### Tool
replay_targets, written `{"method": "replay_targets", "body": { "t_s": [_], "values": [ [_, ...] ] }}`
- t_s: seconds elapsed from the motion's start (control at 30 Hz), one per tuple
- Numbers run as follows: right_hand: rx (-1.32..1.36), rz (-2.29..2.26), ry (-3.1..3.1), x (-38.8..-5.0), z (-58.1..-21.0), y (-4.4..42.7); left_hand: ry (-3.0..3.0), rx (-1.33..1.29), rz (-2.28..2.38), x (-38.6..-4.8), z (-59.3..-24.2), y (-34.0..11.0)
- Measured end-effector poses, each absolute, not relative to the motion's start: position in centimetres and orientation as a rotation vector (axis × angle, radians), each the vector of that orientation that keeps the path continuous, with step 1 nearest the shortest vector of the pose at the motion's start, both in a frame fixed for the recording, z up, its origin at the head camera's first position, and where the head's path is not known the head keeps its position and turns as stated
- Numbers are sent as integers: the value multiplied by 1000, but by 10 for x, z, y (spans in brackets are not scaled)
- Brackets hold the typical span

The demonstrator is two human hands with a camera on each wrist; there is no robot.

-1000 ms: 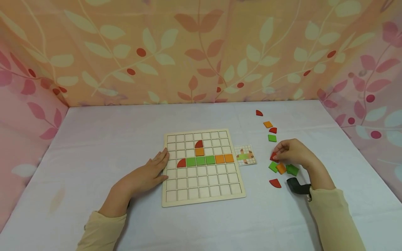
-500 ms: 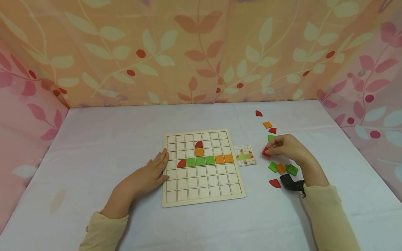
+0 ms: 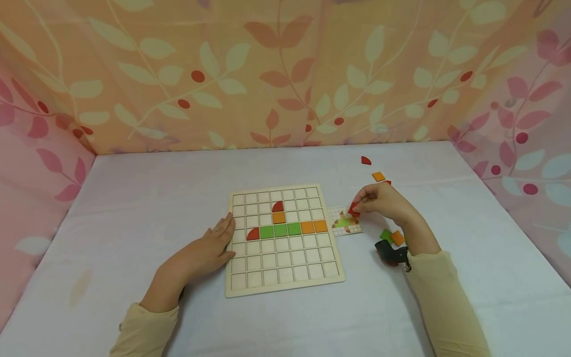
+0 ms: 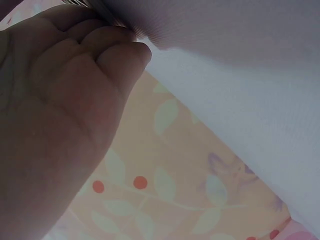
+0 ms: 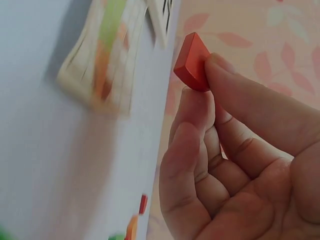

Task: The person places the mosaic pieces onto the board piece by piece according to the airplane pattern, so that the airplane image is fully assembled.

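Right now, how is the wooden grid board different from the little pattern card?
The wooden grid board is much bigger than the pattern card. The wooden grid board carries red, orange and green tiles; the pattern card just shows a coloured picture. The left hand touches the wooden grid board, but not the pattern card. Both have square grids.

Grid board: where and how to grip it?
Likely by the left rim and right rim, near end, from both sides: the grid board lies flat with tiles set in it, so keep it level; card sits farther back, by the right rim.
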State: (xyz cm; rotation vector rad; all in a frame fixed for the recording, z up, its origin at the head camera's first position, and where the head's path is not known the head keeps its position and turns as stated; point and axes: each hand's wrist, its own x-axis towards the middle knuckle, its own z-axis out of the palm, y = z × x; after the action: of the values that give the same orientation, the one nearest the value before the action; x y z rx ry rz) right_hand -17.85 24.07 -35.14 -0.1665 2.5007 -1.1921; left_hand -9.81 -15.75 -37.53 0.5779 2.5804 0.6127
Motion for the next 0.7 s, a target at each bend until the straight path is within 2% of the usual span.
{"method": "replay_targets", "body": {
  "t_s": [0.7],
  "values": [
    [-325,-1242,2396,-196,-364,182,2532,609,661,-101,-380,-166]
  ]
}}
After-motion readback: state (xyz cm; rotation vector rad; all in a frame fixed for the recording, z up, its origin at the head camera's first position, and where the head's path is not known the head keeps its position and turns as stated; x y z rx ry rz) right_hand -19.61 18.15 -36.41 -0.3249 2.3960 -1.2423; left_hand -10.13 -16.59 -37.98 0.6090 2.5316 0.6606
